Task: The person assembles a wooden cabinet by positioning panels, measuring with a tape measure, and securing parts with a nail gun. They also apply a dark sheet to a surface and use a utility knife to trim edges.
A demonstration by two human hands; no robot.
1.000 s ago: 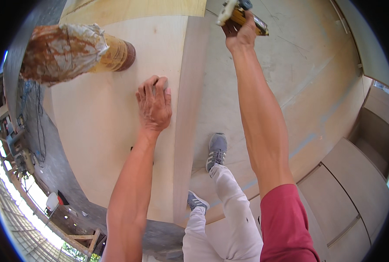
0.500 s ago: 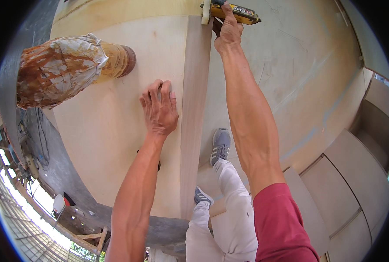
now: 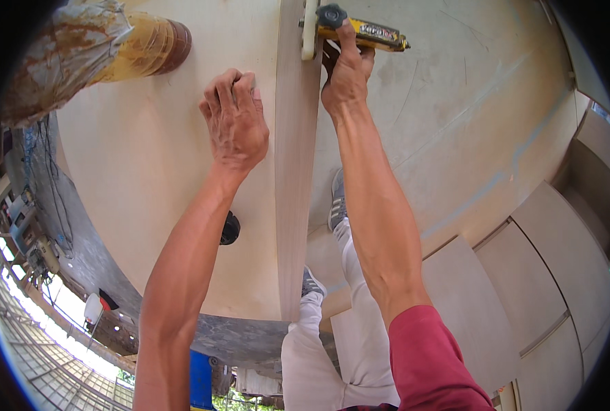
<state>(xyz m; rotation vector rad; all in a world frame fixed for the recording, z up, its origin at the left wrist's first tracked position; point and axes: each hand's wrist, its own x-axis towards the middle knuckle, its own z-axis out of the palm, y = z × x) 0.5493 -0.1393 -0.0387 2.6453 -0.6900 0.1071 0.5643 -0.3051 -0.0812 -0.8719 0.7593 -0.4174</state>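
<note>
Well, the person's right grip is closed around a yellow, bar-shaped hand tool with a dark lobed knob, the thumb raised beside the knob and the other fingers mostly tucked out of sight beneath. Just left of that grip, the tool's upright cream-coloured plate stands over a long greyish-brown wooden edge strip, which runs down toward the person's legs.

Further left and slightly lower, the left grip is half curled above a broad pale wooden panel. Something greyish peeks out by its thumb, though I can't tell what it is or whether it's being held. Below that grip, a round black object shows beside the forearm. Up and to its left lies an amber, see-through container with a red-brown end, its other end wrapped in stained whitish plastic.

Well below the right grip are grey shoes and whitish trousers; far off to its lower right, flat beige panels sit side by side.
</note>
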